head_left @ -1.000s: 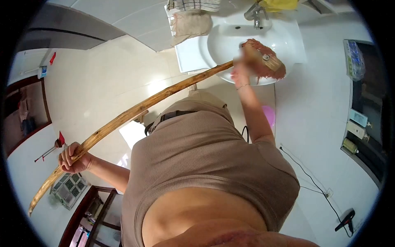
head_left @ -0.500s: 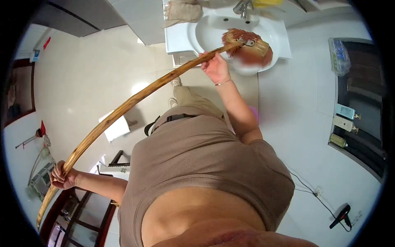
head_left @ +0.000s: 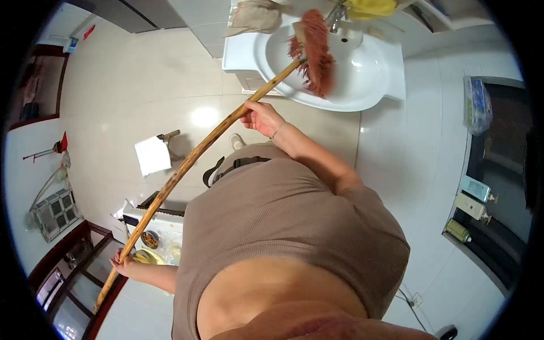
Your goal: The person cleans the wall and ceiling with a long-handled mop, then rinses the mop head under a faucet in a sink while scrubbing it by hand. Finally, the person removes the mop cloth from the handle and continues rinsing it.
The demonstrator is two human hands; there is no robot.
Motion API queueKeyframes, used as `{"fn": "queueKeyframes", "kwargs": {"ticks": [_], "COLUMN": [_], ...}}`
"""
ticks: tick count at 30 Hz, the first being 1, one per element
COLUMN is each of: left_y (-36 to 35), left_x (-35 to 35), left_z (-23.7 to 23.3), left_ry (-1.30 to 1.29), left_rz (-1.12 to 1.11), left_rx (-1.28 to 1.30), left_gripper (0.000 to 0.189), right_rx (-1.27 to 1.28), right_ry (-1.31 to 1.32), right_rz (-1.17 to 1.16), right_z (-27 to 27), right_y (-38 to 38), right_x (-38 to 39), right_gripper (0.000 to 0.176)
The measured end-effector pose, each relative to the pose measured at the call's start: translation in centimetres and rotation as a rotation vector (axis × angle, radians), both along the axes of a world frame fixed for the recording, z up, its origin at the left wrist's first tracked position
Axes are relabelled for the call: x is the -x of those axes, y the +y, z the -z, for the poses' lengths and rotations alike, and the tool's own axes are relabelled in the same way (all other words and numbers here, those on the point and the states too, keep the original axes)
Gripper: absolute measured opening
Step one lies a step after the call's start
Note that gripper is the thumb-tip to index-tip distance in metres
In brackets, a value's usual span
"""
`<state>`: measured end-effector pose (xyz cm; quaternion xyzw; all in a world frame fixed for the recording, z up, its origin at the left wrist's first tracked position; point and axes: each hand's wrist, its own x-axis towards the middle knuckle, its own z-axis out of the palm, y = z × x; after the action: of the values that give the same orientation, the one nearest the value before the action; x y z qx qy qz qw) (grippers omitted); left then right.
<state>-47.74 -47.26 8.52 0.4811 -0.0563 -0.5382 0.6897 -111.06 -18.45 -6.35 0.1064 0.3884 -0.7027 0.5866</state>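
Note:
A long wooden pole (head_left: pixel 198 150) runs diagonally from the lower left up to a reddish-brown mop head (head_left: pixel 320 56). The shaggy head hangs over the left half of the white washbasin (head_left: pixel 362 90), below the faucet, and is partly blurred. Near the pole's lower end, my left hand (head_left: pixel 121 264) has its fingers wrapped round the wood. My right hand (head_left: pixel 263 119) grips the pole farther up, just in front of the basin, with its fingers curled beneath.
Beige cloth (head_left: pixel 255 17) lies left of the faucet (head_left: pixel 336 17), yellow cloth (head_left: pixel 371 7) to its right. A stool with a white top (head_left: pixel 153 156) stands on the floor. Bowls (head_left: pixel 150 239) rest on a surface beside my left forearm. Bottles (head_left: pixel 470 207) line the right wall niche.
The mop head has swung left and up across the basin and turned. My right hand has moved left and down with the pole, and my left hand has shifted right and slightly down.

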Motion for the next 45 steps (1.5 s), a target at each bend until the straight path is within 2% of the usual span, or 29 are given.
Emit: {"fn": "queueKeyframes", "kwargs": {"ticks": [2,4,6,8,9,10,11,12,14,16,18,20,22,24,26,27,29,30,32,35,36,38,41,45], "left_y": [3.9,7.3,10.5,14.6,16.3,18.2,18.6,19.2,20.5,21.2,21.4,21.0,21.1,21.8,22.1,22.4,23.1,23.2,23.4,23.6,23.6,23.7,23.3,23.5], "left_x": [1.5,1.7,3.6,7.9,8.4,11.0,9.7,8.4,11.0,11.2,11.8,11.1,13.6,16.3,16.9,18.0,19.3,19.6,19.5,19.7,19.5,19.2,18.7,19.4], "left_z": [-0.9,-0.7,-1.1,-2.5,-2.8,-4.0,-4.0,-3.8,-5.9,-7.5,-9.1,-10.4,-12.4,-14.3,-15.7,-16.5,-17.7,-18.0,-18.2,-18.5,-18.5,-18.3,-18.3,-18.9], "left_ry": [0.018,-0.061,-0.035,-0.066,-0.023,-0.015,-0.039,-0.06,-0.13,-0.122,-0.108,-0.123,-0.13,-0.112,0.008,0.024,0.016,0.015,0.014,-0.034,-0.034,0.027,0.011,0.006], "left_rz": [-0.042,0.047,0.041,-0.057,0.04,0.016,0.028,0.04,-0.103,-0.075,-0.032,0.033,0.018,0.124,0.201,0.162,0.17,0.181,0.184,0.112,0.11,0.14,0.072,0.104], "left_rx": [-0.063,-0.084,-0.008,0.031,0.08,0.086,0.094,0.1,0.048,0.079,0.117,0.172,0.199,0.279,0.341,0.348,0.357,0.367,0.393,0.372,0.374,0.37,0.371,0.343], "left_gripper": [0.035,0.033,0.031,0.031,0.031,0.033,0.033,0.035,0.034,0.033,0.032,0.031,0.029,0.027,0.026,0.026,0.025,0.025,0.025,0.026,0.026,0.026,0.027,0.027], "right_rx": [-0.093,-0.139,-0.184,-0.19,-0.196,-0.195,-0.206,-0.218,-0.308,-0.331,-0.292,-0.209,-0.168,-0.134,-0.042,-0.042,0.027,0.029,0.253,0.277,0.278,0.273,0.329,0.204], "right_ry": [0.0,-0.005,-0.011,-0.065,-0.079,-0.09,-0.095,-0.098,-0.144,0.229,0.331,0.348,0.44,0.491,0.428,0.424,0.212,0.211,0.065,0.042,0.042,0.187,0.186,0.292], "right_rz": [-0.095,-0.151,-0.21,-0.237,-0.27,-0.285,-0.341,-0.398,-0.452,-0.74,-0.597,-0.265,-0.006,0.275,0.38,0.374,0.398,0.395,0.348,0.283,0.281,0.135,0.108,0.271], "right_z": [0.7,1.7,3.1,5.4,5.9,6.3,6.7,6.3,3.7,2.4,1.9,2.9,4.2,2.9,1.4,0.9,0.8,1.4,2.5,1.8,1.2,-0.3,-0.2,-1.1], "right_y": [0.8,1.7,2.8,4.3,5.0,5.8,6.5,7.3,8.5,9.9,10.7,10.7,10.3,9.6,8.8,8.3,7.4,7.0,6.6,6.9,6.9,7.1,6.9,7.0], "right_x": [1.9,3.9,5.5,6.6,7.1,7.3,7.7,8.1,9.8,12.0,14.9,18.8,24.1,28.0,31.0,32.1,34.0,34.8,36.1,37.3,37.7,38.5,40.1,36.5], "right_gripper": [0.019,0.019,0.02,0.021,0.025,0.025,0.029,0.032,0.039,0.04,0.032,0.021,0.017,0.018,0.024,0.024,0.024,0.024,0.026,0.02,0.02,0.019,0.022,0.035]}}
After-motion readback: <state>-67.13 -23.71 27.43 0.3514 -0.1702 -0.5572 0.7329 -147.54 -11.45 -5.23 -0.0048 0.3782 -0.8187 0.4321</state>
